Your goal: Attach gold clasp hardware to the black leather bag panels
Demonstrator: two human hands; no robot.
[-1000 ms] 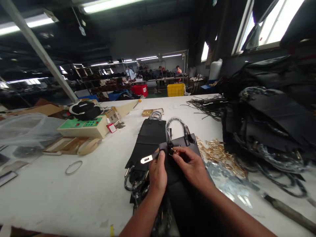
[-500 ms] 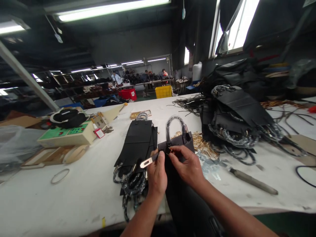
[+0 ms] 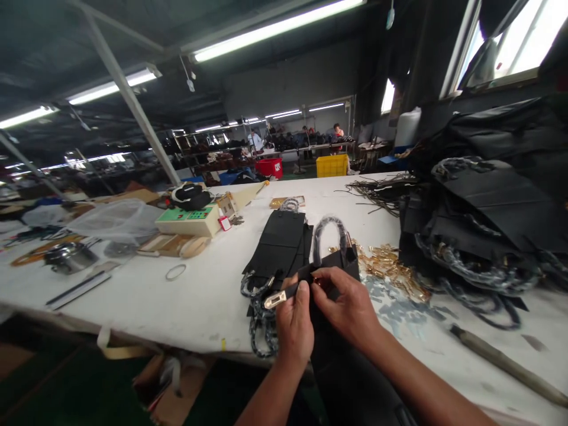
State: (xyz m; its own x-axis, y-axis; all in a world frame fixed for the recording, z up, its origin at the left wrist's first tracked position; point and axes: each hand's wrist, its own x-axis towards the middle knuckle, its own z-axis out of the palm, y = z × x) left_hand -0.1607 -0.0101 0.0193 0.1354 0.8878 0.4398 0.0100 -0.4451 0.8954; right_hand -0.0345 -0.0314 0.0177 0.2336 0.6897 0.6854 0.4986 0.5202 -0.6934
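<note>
My left hand (image 3: 296, 325) is closed, its thumb pressing on a black strap (image 3: 291, 291) that ends in a gold-coloured slotted metal plate (image 3: 275, 300). The plate sticks out to the left past the thumb. Beside it, my right hand (image 3: 350, 302) is closed in a pinch on a small gold-coloured metal fitting (image 3: 316, 280), mostly hidden by the fingertips. Both hands are at the upper part of a black bag panel (image 3: 352, 260). Its looped handle (image 3: 329, 221), wrapped in clear plastic, stands up beyond the fingers.
A stack of black panels with wrapped handles (image 3: 281, 236) lies left of my hands. Gold-coloured fittings (image 3: 390, 266) and grey flat pieces (image 3: 399, 310) are scattered on the right, near a dark rod-like tool (image 3: 506, 361). A larger black pile (image 3: 501, 207) stands behind. A green-topped machine (image 3: 190, 222) sits left.
The camera view has turned left, so the scene sits further right and more of the table's left side shows. Both hands keep their hold on the strap and fitting.
</note>
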